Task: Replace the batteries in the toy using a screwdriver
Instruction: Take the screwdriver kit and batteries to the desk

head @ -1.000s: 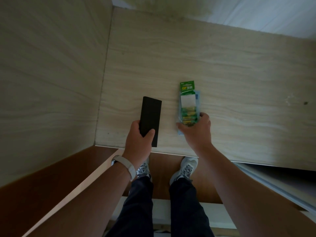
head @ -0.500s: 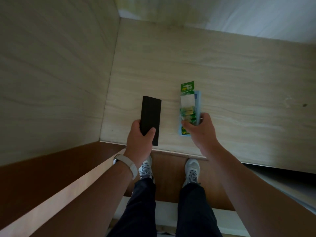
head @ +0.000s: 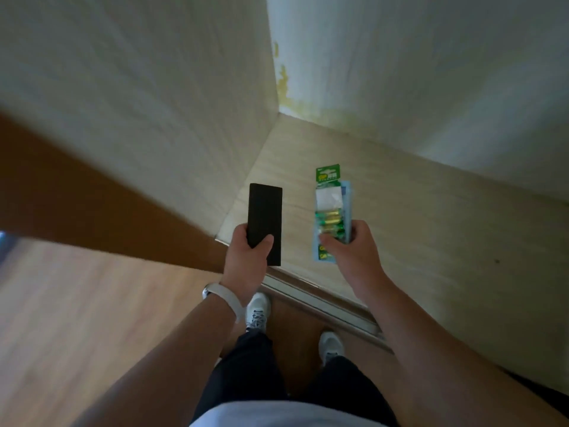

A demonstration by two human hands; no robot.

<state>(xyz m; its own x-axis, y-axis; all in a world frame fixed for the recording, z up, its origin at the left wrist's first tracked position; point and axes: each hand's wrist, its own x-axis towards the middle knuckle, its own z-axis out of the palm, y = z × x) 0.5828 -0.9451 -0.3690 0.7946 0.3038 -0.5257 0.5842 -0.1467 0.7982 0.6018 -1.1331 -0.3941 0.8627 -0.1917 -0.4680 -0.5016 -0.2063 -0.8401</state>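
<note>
The battery pack (head: pixel 331 211) points its long axis away from the person, with the green header card at the far end. The right hand (head: pixel 351 254) pinches its near end, thumb on top. It sits above the pale shelf (head: pixel 446 235), close to the front edge; I cannot tell whether it is clear of the board. Just beside it on the left, parallel and apart, the left hand (head: pixel 246 257) grips the near end of a black flat block (head: pixel 265 211), which may be the toy. The block overhangs the shelf's front left corner, near the side panel (head: pixel 154 118). Bare shelf lies to the right and beyond. Drawing both straight back looks the freest path.
</note>
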